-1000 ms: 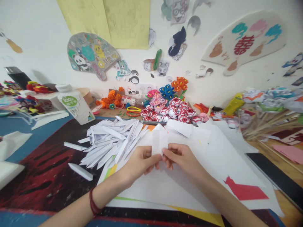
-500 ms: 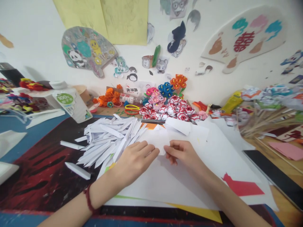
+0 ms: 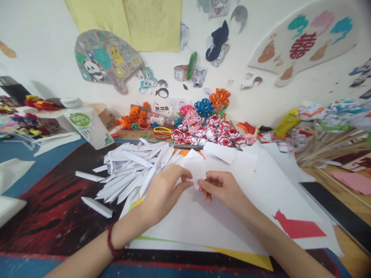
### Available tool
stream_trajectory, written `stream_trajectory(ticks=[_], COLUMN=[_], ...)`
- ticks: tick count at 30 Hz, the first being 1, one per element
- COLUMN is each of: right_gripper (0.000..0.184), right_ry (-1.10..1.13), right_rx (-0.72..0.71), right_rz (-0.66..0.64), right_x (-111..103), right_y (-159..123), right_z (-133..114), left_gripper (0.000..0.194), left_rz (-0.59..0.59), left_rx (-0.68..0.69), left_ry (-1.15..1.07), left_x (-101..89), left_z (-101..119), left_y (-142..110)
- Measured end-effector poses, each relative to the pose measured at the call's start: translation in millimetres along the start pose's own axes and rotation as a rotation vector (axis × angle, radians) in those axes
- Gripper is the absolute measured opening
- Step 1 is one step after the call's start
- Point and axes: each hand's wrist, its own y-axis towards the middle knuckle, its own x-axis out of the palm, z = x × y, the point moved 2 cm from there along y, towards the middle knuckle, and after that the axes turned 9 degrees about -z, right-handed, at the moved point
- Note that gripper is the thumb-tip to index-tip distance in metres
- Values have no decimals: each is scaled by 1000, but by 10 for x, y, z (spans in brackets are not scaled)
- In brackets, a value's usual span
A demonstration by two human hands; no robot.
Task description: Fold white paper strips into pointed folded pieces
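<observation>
Between my hands is a small piece of white paper (image 3: 194,170), its near edge curled up and its far end pointed. My left hand (image 3: 168,189) pinches the paper's left side between thumb and fingers. On the other side, my right hand (image 3: 222,185) grips the near right edge, fingers curled under. Both hands are just above large white sheets (image 3: 203,224) lying on a dark red and black mat (image 3: 55,208). A heap of folded white paper strips (image 3: 130,170) lies left of my left hand, with a loose strip (image 3: 97,207) nearer to me.
A white bottle (image 3: 88,123) stands at the back left. Red and white paper flowers (image 3: 217,133) line the back by the wall. At right lie a black phone (image 3: 333,210), a red paper scrap (image 3: 300,226) and several thin sticks (image 3: 327,150).
My left hand has turned from lying over the paper to pinching its side, with the thumb now showing. The paper's near edge has become curled. My right hand has barely moved.
</observation>
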Motion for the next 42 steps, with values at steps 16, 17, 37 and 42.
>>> stream_trajectory(ticks=[16,17,37,42], right_gripper=[26,26,17,18], right_ry=[6,5,0,54], right_rx=[-56,-55,26,-12], right_rz=[-21,-22,-53,-23], right_x=[11,12,56,41], right_y=[-10,-13,-43,-40], right_z=[38,36,1,-23], left_gripper=[39,39,39,27], left_rz=[-142,-142,-195,-260], left_rx=[-344,-343,-349,-298], left_ry=[-521,-530,-620,-824], left_x=[107,110,78,52], left_z=[-103,-109,-100,-72], left_y=[51,50,51,50])
